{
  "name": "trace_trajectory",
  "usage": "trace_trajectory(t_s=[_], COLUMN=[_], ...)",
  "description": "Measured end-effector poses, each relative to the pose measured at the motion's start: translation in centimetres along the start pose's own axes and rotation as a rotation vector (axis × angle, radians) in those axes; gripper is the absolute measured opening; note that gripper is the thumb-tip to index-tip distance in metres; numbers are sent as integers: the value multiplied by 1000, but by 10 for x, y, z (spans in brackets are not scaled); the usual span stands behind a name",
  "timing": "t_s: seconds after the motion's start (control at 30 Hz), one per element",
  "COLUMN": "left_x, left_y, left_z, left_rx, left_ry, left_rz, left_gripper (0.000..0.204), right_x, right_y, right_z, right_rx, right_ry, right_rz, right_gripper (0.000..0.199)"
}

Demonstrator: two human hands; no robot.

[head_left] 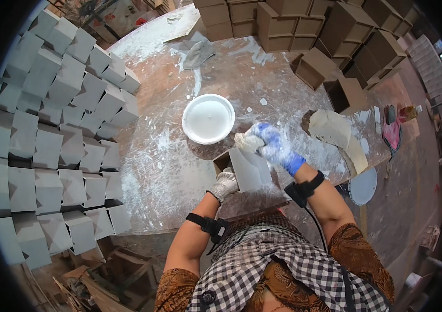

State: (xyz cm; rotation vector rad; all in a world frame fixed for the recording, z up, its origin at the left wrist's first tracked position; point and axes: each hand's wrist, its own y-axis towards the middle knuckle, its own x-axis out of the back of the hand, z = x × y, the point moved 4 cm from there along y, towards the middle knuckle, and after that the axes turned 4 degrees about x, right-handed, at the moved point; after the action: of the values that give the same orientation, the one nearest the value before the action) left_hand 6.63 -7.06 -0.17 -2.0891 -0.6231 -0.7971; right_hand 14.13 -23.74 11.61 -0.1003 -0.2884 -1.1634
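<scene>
Close to the table's near edge, a small open-ended box [254, 169] is coated white on its outer side and brown inside. My left hand [224, 186], in a whitish knit glove, grips it at the left, with some fingers inside the opening. A blue, white-smeared glove covers my right hand [274, 146], closed around a pale wadded cloth or sponge [248, 143] at the box's far edge. Just beyond the box stands a round white tub [209, 119] of white paint-like liquid.
White-coated boxes [44, 135] are stacked along the left side. Plain brown boxes [283, 26] are piled at the far right. A grey rag [198, 54] lies on the paint-streaked table [158, 156]. To the right are a stiff cream sheet [335, 132] and a lidded bucket [362, 185] beyond the edge.
</scene>
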Motion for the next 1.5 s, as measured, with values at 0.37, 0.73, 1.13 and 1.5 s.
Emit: trace_trajectory(t_s=[0.37,0.73,1.13,1.5], left_x=[34,-12,37,-26], left_y=[-15,14,-16,5], left_z=[-27,8,-30,19], left_rx=[86,-46,84,186], left_ry=[87,-38,-6,-651], left_rz=[122,-76,-4,172], left_gripper=[43,41,39,33], right_x=[5,1,7,-52], right_y=[-100,-22,-79,-40], right_z=[28,-2,44,31], right_rx=[-33,-75,219,7], right_ry=[176,143,-276,775], right_rz=[76,-134,-56,192], right_gripper=[33,22,33,17])
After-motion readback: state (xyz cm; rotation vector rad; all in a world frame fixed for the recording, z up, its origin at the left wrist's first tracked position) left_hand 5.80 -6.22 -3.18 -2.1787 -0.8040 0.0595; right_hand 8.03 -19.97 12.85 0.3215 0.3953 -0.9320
